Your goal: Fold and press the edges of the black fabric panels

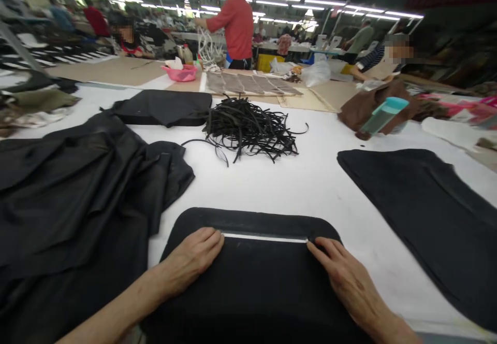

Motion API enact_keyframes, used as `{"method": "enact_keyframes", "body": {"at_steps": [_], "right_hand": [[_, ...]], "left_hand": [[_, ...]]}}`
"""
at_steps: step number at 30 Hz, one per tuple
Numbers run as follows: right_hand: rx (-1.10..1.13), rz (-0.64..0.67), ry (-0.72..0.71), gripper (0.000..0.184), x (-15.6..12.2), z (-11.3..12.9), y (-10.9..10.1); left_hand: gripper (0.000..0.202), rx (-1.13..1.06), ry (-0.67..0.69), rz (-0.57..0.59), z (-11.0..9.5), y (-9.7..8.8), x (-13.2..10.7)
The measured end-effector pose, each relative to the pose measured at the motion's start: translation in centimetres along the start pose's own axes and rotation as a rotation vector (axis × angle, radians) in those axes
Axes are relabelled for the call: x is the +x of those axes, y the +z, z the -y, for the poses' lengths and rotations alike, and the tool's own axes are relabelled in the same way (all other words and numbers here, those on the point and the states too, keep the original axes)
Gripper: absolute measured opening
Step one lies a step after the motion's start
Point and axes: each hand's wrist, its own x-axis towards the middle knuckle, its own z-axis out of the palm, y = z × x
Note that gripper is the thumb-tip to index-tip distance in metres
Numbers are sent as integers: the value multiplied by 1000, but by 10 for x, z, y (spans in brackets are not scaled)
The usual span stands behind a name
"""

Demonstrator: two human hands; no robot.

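A black panel with rounded corners (267, 292) lies in front of me on the white table. Across its upper part runs a narrow white strip (266, 238); whether it is tape or backing I cannot tell. At the strip's left end, my left hand (198, 253) has its fingers bent and pressed together on it. My right hand (344, 271) pinches at the strip's right end, thumb and forefinger close together. A large heap of black fabric (77, 194) spreads beside my left forearm.
A tangle of black strips (250, 129) lies ahead, with a black stack (163, 106) to its left. More black pieces (423, 214) lie at right. Beyond are a teal-lidded bottle (384, 115), a brown bag (353, 108), a pink basket (179, 72) and people at other tables.
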Motion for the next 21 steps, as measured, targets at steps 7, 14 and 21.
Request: {"method": "enact_keyframes", "body": {"at_steps": [7,14,21], "right_hand": [[221,-34,286,27,0,-20,5],[224,-132,126,27,52,68,-14],[222,75,-175,30,103,152,6]], "left_hand": [[37,-66,-89,39,-6,-11,1],[35,-49,-73,3,-6,-5,0],[28,-40,-58,-29,-3,2,-1]]}}
